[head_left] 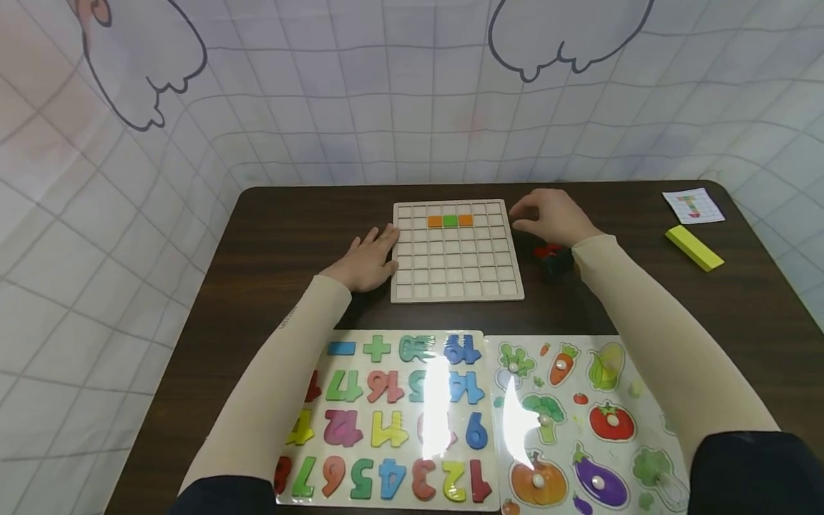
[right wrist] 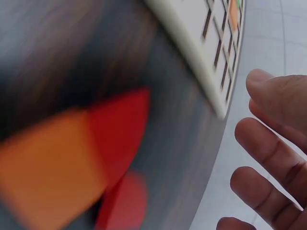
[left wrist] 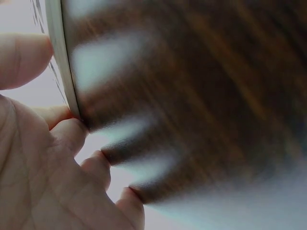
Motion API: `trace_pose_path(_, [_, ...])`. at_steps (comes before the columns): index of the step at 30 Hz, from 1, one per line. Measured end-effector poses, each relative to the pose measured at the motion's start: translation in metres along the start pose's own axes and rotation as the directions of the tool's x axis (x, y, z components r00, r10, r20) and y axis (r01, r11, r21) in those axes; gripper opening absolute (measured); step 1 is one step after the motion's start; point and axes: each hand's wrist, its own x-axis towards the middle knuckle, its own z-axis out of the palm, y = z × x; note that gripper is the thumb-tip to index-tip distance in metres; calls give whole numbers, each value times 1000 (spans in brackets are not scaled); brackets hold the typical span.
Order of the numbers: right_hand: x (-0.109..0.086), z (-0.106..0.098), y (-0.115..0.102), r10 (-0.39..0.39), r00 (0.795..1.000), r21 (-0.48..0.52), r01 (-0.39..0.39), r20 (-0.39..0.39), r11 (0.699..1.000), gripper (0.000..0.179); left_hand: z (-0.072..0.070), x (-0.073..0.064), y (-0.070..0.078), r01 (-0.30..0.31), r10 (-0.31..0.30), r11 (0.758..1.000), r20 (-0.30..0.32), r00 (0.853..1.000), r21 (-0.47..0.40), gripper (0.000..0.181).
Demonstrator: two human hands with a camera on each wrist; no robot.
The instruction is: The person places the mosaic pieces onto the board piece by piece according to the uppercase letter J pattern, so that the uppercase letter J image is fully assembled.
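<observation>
A pale gridded board (head_left: 457, 297) lies on the dark table, its upper part holding two orange tiles (head_left: 435, 222) on either side of a green tile (head_left: 450, 221). My left hand (head_left: 367, 265) rests against the board's left side; in the left wrist view the thumb and fingertips are at the board's edge (left wrist: 60, 52). Just beyond the upper right edge is my right hand (head_left: 558, 217), its fingers loosely bent and nothing between them in the right wrist view. Red pieces (head_left: 547, 250) lie beneath the right wrist, partly hidden; a blurred orange piece (right wrist: 53, 167) is beside red there.
At the far right are a small patterned card (head_left: 693, 206) and a yellow bar (head_left: 695, 248). Nearest me, a number puzzle board (head_left: 386, 361) adjoins a vegetable puzzle board (head_left: 582, 447), both partly under my forearms. A checked white cloth (head_left: 386, 114) hangs behind the table (head_left: 290, 236).
</observation>
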Motion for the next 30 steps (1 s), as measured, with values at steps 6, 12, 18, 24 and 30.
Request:
trace_pose_path(6, [-25, -10, 25, 37, 999, -44, -36, 29, 998, 31, -1, 1, -1, 0, 0, 1000, 7, 1000, 1, 71])
trace_pose_path(12, [-47, -18, 51, 74, 995, -92, -69, 60, 993, 34, -3, 0, 0, 5, -5, 1000, 19, 1000, 10, 71])
trace_pose_path(18, [-68, -24, 72, 85, 995, -120, -78, 55, 990, 37, -4, -1, 2, -2, 2, 1000, 16, 1000, 2, 71])
trace_pose_path(24, [-81, -27, 81, 112, 992, -142, -104, 51, 984, 35, -5, -2, 2, 0, 0, 1000, 10, 1000, 8, 71])
trace_pose_path(30, [-89, -28, 87, 114, 993, -150, -106, 43, 983, 33, -3, -2, 3, -1, 1, 1000, 11, 1000, 2, 71])
